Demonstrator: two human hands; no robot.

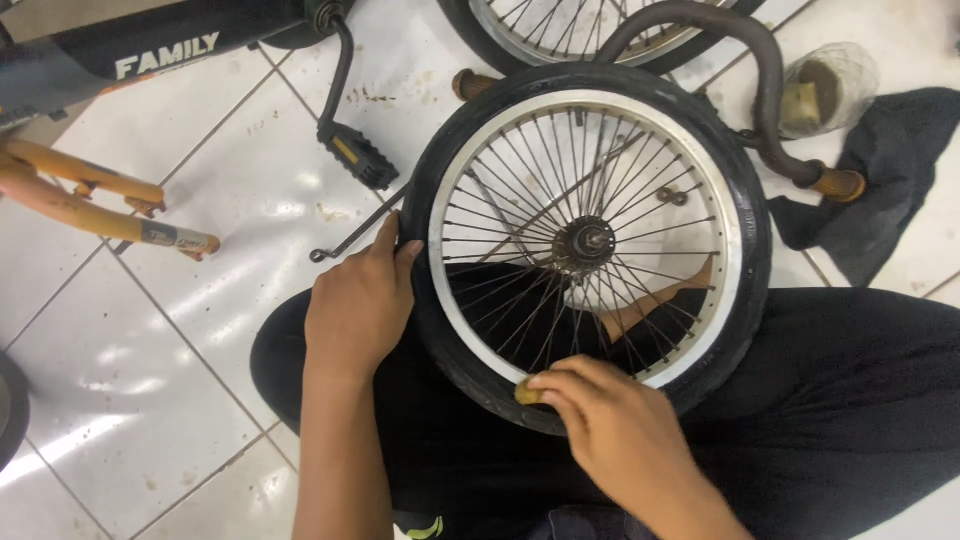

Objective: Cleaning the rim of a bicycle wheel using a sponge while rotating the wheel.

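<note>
- My left hand (358,308) grips the wheel (585,245) at nine o'clock, fingers curled shut over the tire.
- My right hand (612,425) pinches a small yellow piece (527,394) at six o'clock; keep that pressure steady.
- The wheel lies flat on my lap, its axle (590,238) pointing up.

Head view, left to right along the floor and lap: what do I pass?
Orange frame tubes → black pedal → left hand → wheel hub → orange handlebar grip → dark cloth.
</note>
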